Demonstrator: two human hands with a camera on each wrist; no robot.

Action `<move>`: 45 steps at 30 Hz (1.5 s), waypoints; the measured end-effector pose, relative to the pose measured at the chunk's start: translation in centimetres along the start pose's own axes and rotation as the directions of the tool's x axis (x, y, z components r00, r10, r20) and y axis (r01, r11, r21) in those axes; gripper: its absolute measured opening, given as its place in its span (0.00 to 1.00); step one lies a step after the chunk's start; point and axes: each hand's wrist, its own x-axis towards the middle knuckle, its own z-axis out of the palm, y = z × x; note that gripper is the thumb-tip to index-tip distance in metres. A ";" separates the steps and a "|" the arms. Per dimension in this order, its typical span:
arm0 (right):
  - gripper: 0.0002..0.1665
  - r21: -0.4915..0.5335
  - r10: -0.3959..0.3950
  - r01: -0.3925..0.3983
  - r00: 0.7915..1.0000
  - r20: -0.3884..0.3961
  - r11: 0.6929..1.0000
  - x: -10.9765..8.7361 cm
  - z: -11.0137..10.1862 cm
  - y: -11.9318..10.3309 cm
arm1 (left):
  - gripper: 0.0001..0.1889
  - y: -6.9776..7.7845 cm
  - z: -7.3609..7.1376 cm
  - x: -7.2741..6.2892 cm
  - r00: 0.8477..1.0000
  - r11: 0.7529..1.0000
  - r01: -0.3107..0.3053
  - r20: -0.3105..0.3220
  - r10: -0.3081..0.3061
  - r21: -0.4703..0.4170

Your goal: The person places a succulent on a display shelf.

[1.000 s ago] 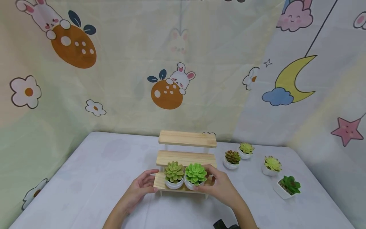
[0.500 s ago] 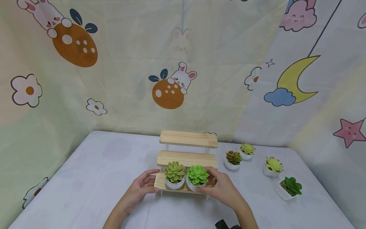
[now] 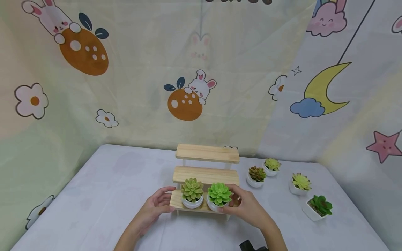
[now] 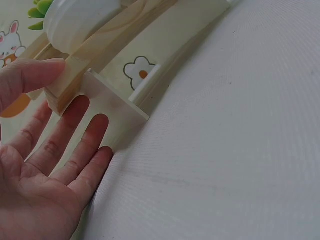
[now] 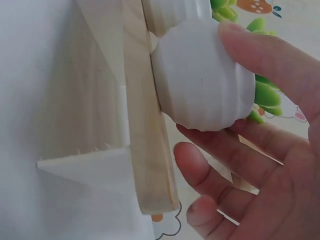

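Note:
A three-tier wooden display stand [image 3: 206, 175] stands on the table. My left hand [image 3: 155, 206] grips the left end of its lowest shelf [image 4: 75, 75], thumb on the board and other fingers around the end and the white support. My right hand [image 3: 248, 208] holds a bright green potted succulent [image 3: 219, 194] by its white ribbed pot [image 5: 200, 75], thumb on one side and fingers on the other. That pot sits on the lowest shelf. Left of it on the same board is a duller green potted succulent [image 3: 192, 190], a small gap between them.
On the table's right are a brown-red succulent [image 3: 257, 174], two yellow-green ones [image 3: 272, 164] and a dark green one [image 3: 320, 205] in a squarish pot. A black object [image 3: 249, 246] shows at the front edge. A printed cloth [image 3: 138, 104] hangs behind.
My right hand has slid the bright green succulent a little to the right along the lowest shelf, widening the gap between the two pots. The left hand keeps its place.

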 end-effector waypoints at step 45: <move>0.29 -0.050 -0.013 0.011 1.000 -0.022 0.999 -1.5 -2.9 -0.1 | 0.37 0.1 0.0 0.0 1.000 1.000 -0.001 0.005 0.001 0.005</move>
